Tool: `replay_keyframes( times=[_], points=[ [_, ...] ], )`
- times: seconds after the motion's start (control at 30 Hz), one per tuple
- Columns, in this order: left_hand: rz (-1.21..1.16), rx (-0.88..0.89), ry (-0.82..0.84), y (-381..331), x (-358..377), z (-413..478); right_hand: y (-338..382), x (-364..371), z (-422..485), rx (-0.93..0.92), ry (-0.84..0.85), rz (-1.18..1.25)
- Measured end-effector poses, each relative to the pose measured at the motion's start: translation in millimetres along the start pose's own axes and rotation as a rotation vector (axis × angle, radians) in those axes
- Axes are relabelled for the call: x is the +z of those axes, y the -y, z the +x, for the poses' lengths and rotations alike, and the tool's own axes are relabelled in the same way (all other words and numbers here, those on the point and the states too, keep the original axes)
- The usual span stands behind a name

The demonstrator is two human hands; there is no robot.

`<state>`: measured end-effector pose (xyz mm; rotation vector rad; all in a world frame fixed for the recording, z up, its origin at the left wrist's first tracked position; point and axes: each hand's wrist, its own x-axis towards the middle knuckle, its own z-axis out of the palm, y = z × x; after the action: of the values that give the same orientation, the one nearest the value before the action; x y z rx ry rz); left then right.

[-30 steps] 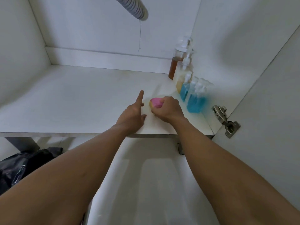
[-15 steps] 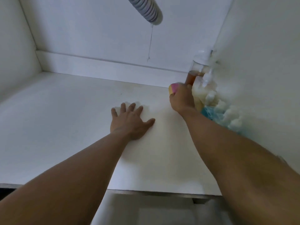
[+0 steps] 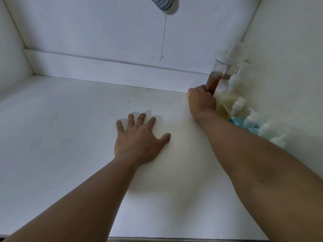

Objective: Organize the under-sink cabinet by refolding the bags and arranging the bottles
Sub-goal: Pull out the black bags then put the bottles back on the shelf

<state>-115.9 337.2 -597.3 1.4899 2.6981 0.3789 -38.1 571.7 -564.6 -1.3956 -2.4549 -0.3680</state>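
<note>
My right hand (image 3: 201, 102) is closed around a small pink-and-yellow sponge (image 3: 188, 95), mostly hidden by the fingers, pressed against the base of a tall pump bottle of brown liquid (image 3: 214, 81) near the cabinet's back right corner. A row of pump bottles runs along the right wall: a pale yellow one (image 3: 222, 109) and blue ones (image 3: 236, 120) with white pump heads, blurred. My left hand (image 3: 139, 138) lies flat, fingers spread, on the white cabinet floor (image 3: 70, 128), holding nothing.
A grey ribbed drain hose (image 3: 164, 3) hangs from the top centre with a thin string (image 3: 163, 37) dangling below it. White walls close in at left, back and right. The shelf's front edge (image 3: 174, 239) runs along the bottom.
My right hand carried the sponge from the shelf's front toward the back right corner, up to the brown bottle. My left hand went from pointing to lying flat, and my view moved deeper inside.
</note>
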Motion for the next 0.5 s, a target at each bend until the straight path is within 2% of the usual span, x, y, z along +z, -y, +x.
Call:
replay_keyframes(
  times=[0.23, 0.37, 0.5],
  points=[
    [-0.016, -0.005, 0.012, -2.0, -4.8, -1.9, 3.4, -11.8, -45.0, 0.017, 0.052, 0.233],
    [-0.077, 0.009, -0.016, -4.1, -13.7, -12.8, 11.0, -41.8, -102.6, 0.021, 0.216, 0.230],
    [-0.167, 0.017, 0.007, 9.6, -27.9, -47.7, 25.4, -89.1, -149.2, -0.029, 0.269, 0.256]
  ],
)
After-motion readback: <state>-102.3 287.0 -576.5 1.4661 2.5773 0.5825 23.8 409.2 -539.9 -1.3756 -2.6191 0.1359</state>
